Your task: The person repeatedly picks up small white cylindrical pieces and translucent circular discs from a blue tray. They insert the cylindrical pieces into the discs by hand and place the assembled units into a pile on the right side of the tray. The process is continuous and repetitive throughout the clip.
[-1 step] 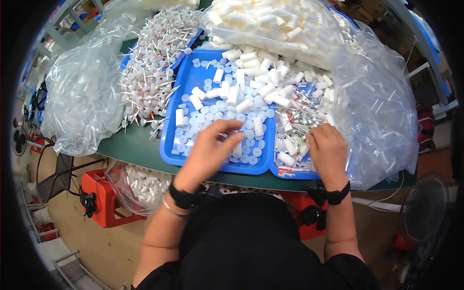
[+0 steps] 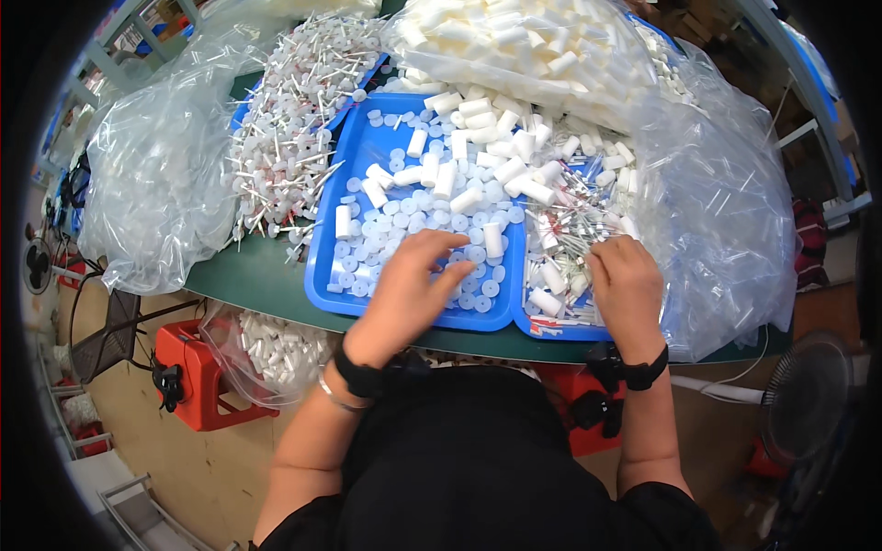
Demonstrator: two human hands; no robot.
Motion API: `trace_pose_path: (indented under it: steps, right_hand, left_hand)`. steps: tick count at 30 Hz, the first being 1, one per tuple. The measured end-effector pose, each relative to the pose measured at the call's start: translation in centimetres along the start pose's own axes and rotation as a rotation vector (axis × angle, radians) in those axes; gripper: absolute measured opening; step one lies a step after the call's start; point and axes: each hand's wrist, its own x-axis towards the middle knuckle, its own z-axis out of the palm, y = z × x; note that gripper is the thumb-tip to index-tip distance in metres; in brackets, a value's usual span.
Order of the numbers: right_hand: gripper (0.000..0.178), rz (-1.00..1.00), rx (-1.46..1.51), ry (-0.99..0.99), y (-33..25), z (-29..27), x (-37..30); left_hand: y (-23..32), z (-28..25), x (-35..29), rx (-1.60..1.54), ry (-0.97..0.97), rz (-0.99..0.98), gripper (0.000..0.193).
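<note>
My left hand (image 2: 411, 286) hovers low over the near part of a blue tray (image 2: 322, 248). Its thumb and forefinger are apart, with nothing visible between them. Below and around it lie translucent white discs (image 2: 404, 213) with small centre holes, and a white cylinder (image 2: 493, 241) stands just beyond the fingertips. Over a second blue tray (image 2: 574, 333), my right hand (image 2: 628, 280) has its fingertips pinched at the edge of a heap of thin metal pins (image 2: 577, 230). Whatever is in that pinch is hidden. More white cylinders (image 2: 546, 303) lie among the pins.
A clear bag of white cylinders (image 2: 524, 55) rests behind the trays. At the left is a heaped tray of pins with discs (image 2: 294, 129), beside a crumpled plastic bag (image 2: 161, 184). Another plastic bag (image 2: 721, 220) drapes at right. A red stool (image 2: 188, 367) stands below the table.
My left hand has shifted slightly to the right over the discs. My right hand is almost unmoved, still at the pins.
</note>
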Motion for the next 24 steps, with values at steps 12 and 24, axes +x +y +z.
trace_pose_path:
  steps: [12,24]
  right_hand:
    - [0.011,0.5,1.105,0.068,-2.6,-2.3,-1.2]
    - [0.013,0.619,1.531,-0.108,-6.0,-0.6,-2.1]
  left_hand:
    - [-0.5,2.6,0.7,0.253,0.115,0.22,0.024]
    - [1.8,3.5,-2.9,-1.615,-0.346,-0.658,0.033]
